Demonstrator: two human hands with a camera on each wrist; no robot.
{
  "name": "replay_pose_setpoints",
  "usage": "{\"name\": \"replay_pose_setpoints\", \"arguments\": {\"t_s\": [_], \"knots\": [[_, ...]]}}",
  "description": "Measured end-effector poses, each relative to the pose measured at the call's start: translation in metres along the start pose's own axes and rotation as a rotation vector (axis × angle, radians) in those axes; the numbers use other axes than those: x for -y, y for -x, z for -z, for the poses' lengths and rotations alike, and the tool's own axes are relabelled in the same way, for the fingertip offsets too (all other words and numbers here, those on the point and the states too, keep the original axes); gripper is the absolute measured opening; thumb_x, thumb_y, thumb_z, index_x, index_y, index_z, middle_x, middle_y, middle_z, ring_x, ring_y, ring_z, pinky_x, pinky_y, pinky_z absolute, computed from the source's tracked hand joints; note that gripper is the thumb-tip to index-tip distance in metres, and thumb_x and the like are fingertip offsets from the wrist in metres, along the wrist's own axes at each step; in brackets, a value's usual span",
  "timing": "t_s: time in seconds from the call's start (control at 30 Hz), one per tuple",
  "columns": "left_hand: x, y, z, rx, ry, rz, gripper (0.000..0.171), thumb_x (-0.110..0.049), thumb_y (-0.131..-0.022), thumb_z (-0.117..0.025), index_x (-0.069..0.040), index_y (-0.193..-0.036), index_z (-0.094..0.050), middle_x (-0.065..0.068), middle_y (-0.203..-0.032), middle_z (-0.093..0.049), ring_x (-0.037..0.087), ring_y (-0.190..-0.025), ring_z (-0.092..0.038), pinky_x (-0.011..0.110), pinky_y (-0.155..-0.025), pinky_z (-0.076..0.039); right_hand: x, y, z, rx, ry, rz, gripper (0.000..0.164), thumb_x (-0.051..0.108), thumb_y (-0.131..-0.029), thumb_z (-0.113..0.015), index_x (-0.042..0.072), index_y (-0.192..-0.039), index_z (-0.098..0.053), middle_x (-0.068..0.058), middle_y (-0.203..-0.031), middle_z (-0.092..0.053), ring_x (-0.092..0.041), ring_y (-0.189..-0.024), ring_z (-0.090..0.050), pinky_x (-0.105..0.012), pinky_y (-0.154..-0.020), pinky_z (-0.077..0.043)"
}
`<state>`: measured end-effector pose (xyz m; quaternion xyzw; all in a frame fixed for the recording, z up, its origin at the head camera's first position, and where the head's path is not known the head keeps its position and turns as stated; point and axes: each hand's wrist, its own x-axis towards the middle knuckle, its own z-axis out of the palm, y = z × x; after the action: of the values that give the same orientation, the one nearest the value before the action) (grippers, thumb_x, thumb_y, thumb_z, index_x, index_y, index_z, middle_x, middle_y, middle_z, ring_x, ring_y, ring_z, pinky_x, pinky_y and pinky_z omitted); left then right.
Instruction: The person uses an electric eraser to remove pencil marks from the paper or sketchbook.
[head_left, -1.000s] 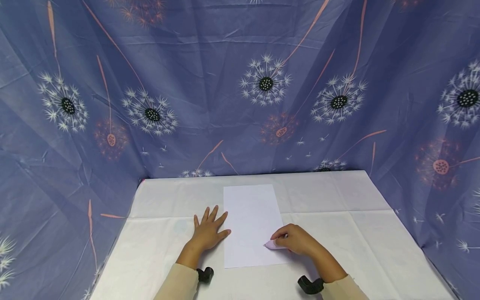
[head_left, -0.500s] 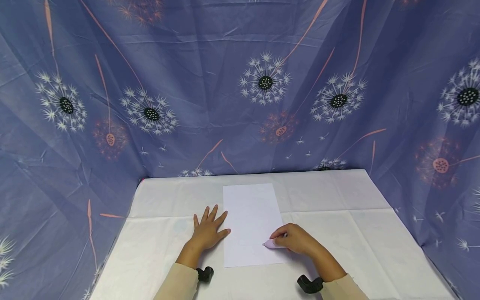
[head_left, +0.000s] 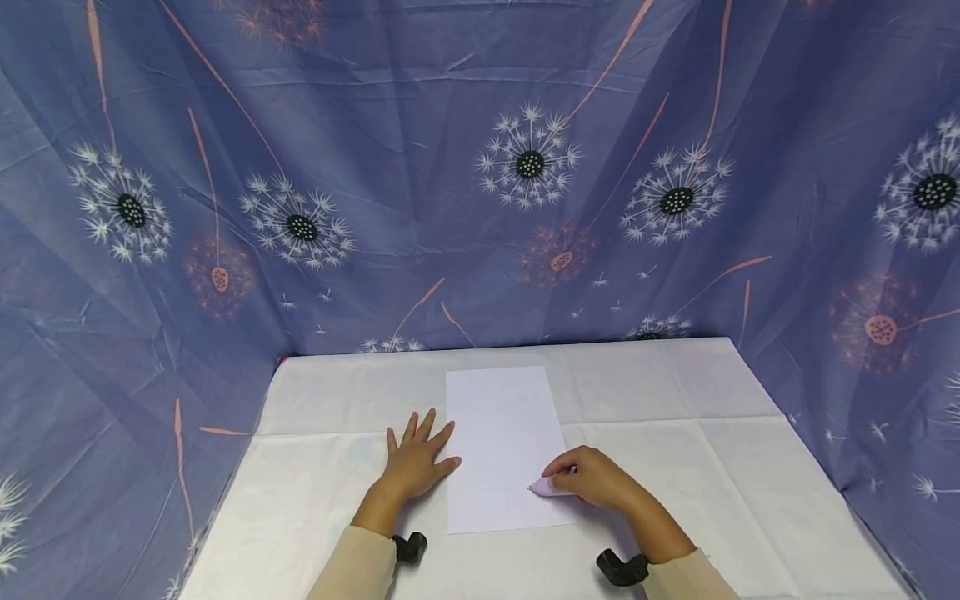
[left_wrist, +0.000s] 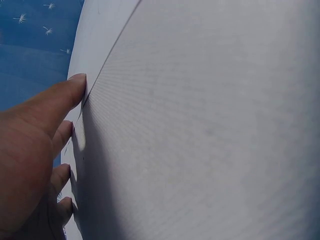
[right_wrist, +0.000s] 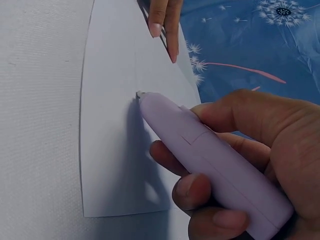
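A sheet of white paper lies on the white-covered table. My left hand rests palm down beside its left edge, fingers spread, with the thumb tip on that edge; the left wrist view shows this thumb close up. Near the sheet's lower right, my right hand grips a thick lavender pen-shaped tool with a small pale tip. Thumb and fingers wrap around its body, and the tip points left, at or just above the paper. Whether it touches cannot be told. A faint line runs along the sheet near the tip.
The white tablecloth has fold creases. Behind and at the sides hangs a blue curtain with dandelion prints. Black bands with camera mounts sit on both wrists.
The tool's tip shifts very slightly left, then slightly right over the paper with my right hand. My left hand and the sheet stay in place.
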<state>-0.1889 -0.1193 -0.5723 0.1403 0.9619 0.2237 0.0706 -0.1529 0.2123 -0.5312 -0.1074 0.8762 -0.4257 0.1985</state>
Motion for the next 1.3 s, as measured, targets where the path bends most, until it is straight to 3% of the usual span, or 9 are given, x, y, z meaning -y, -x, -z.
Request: {"name": "replay_pose_setpoints", "arguments": {"t_s": [0.8,1.3], "knots": [[-0.0016,0.0002,0.0008,0.004,-0.001,0.007,0.067,-0.054,-0.096,-0.061,-0.025,-0.153,-0.046,0.013,-0.169,-0.022,0.044,-0.157,-0.011,0.079,-0.115,-0.001,-0.0025,-0.0036,-0.0045,-0.007,0.017,0.013,0.013,0.020,-0.092,-0.070,0.018,-0.102,-0.080,0.003,-0.069,-0.060,-0.009,-0.051,-0.051,-0.024,-0.047,-0.041],[-0.0024,0.0007,0.0020,-0.005,0.013,-0.001,0.066,-0.053,-0.095,-0.063,-0.024,-0.153,-0.047,0.014,-0.169,-0.022,0.045,-0.157,-0.011,0.080,-0.115,-0.001,-0.0056,-0.0009,0.0014,-0.035,0.024,0.010,0.014,0.019,-0.090,-0.072,0.014,-0.101,-0.080,0.001,-0.077,-0.064,-0.010,-0.053,-0.052,-0.024,-0.048,-0.042]]}}
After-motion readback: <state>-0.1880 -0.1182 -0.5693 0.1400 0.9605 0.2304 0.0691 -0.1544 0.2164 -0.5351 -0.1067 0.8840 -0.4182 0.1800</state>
